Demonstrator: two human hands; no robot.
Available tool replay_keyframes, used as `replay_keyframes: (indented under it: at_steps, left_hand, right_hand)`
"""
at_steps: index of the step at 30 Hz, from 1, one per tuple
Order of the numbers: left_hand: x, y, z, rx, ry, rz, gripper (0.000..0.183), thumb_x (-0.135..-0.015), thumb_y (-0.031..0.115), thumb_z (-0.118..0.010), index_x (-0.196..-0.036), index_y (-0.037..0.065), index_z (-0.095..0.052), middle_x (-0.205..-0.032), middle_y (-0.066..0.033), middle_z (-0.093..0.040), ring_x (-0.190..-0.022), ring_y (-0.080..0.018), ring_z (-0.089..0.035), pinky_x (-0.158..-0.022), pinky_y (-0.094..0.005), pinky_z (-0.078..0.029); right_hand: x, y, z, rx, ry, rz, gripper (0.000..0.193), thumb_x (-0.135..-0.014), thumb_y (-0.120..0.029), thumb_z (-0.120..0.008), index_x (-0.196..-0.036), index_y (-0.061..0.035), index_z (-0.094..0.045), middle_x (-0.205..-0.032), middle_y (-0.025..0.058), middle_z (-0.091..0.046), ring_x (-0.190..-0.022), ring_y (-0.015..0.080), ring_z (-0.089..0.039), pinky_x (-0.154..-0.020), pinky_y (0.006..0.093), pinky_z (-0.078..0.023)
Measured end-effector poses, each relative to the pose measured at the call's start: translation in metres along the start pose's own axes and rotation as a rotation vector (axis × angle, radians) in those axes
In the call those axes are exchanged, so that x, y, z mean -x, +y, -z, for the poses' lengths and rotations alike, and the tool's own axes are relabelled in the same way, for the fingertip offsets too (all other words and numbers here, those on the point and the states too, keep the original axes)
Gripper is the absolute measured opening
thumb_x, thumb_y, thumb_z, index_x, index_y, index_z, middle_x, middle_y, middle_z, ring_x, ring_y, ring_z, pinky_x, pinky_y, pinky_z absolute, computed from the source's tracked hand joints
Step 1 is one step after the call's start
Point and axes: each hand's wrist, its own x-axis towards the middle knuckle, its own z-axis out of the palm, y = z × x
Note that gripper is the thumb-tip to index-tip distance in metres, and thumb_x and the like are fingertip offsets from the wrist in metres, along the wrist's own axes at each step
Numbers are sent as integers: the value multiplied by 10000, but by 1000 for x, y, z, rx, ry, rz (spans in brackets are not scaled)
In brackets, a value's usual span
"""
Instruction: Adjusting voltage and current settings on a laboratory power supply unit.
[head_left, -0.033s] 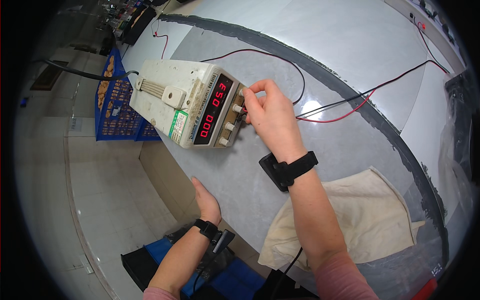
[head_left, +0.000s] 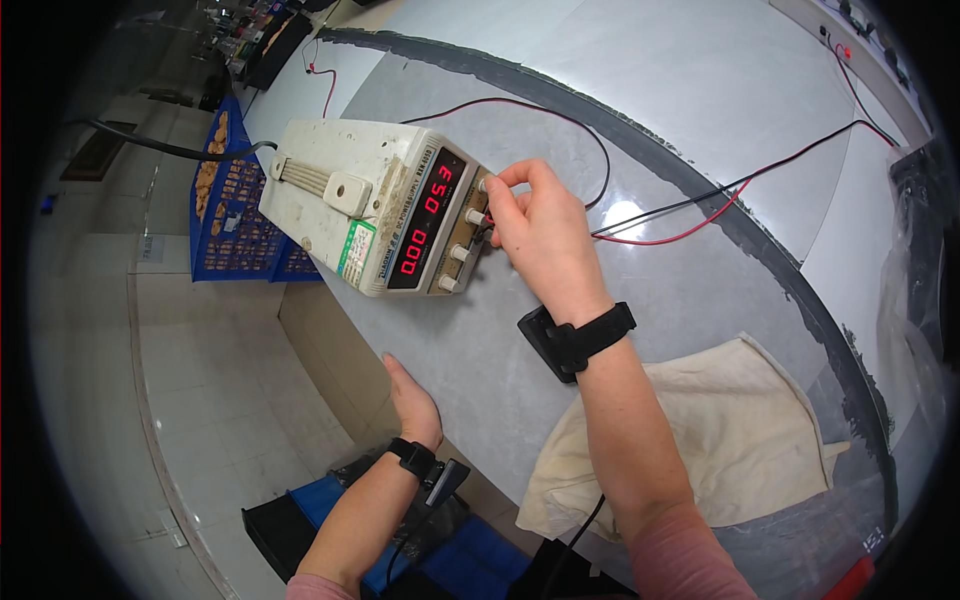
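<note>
A cream-coloured bench power supply point(head_left: 325, 175) with a lit red digital display point(head_left: 425, 220) stands at an angle on the grey table point(head_left: 480, 390). My right hand point(head_left: 545, 225) is at its front panel, with thumb and forefinger pinched on the end knob point(head_left: 484, 185). More pale knobs point(head_left: 460, 253) line the panel beside my fingers. Red and black leads run out from behind this hand. My left hand point(head_left: 415, 410) is by the table's near-left edge, its thumb stretched out and nothing seen in it; its other fingers are mostly hidden. Black straps with small devices circle both wrists.
A cream cloth point(head_left: 740, 430) lies under my right forearm. Blue baskets point(head_left: 235, 225) with brownish pieces stand behind the power supply, past the table edge. Red and black cables point(head_left: 690, 205) cross the table to a pale strip point(head_left: 850, 50) at far right. Blue-and-black bins point(head_left: 460, 560) sit below.
</note>
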Motion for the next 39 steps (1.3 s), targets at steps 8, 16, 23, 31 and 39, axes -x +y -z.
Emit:
replay_keyframes:
  at_steps: [8, 16, 23, 31, 39]
  left_hand:
    - [-6, -7, 3, -8, 28, -25, 903, -990, 652, -263, -1463, -116, -281, -1549, -220, -305, -1435, -301, -293, -1171, -330, -219]
    - [2, 2, -1, -63, 53, -16, 918, -984, 663, -260, -1461, -122, -279, -1549, -227, -302, -1438, -299, -290, -1173, -338, -213]
    - [3, 3, -1, -57, 46, -30, 928, -981, 669, -258, -1457, -127, -284, -1548, -229, -303, -1439, -299, -287, -1172, -335, -215]
    - [7, 7, -3, -67, 49, -44, 920, -986, 663, -256, -1452, -128, -295, -1538, -225, -324, -1427, -301, -308, -1166, -328, -226]
    - [12, 12, -5, -80, 71, -53, 910, -989, 655, -261, -1455, -126, -291, -1537, -218, -328, -1421, -292, -318, -1162, -328, -232]
  right_hand:
    - [2, -13, 3, 41, -43, -46, 176, -955, -148, -577, -938, 28, -566, -612, 161, -636, -564, 289, -656, -551, 399, -504]
    - [2, -11, 3, 60, -57, -68, 192, -964, -208, -582, -977, -17, -598, -616, 45, -637, -529, 121, -594, -502, 287, -453]
    - [3, -17, 4, 51, -54, -64, 164, -955, -131, -579, -950, 33, -576, -604, 131, -632, -542, 238, -649, -534, 364, -505]
    - [2, -7, 4, 53, 0, 2, 178, -958, -154, -578, -997, 19, -561, -600, 143, -632, -545, 284, -645, -535, 392, -499]
    - [1, -11, 7, 1, -8, -48, 169, -974, -164, -551, -999, 3, -542, -602, 138, -636, -554, 262, -660, -539, 380, -508]
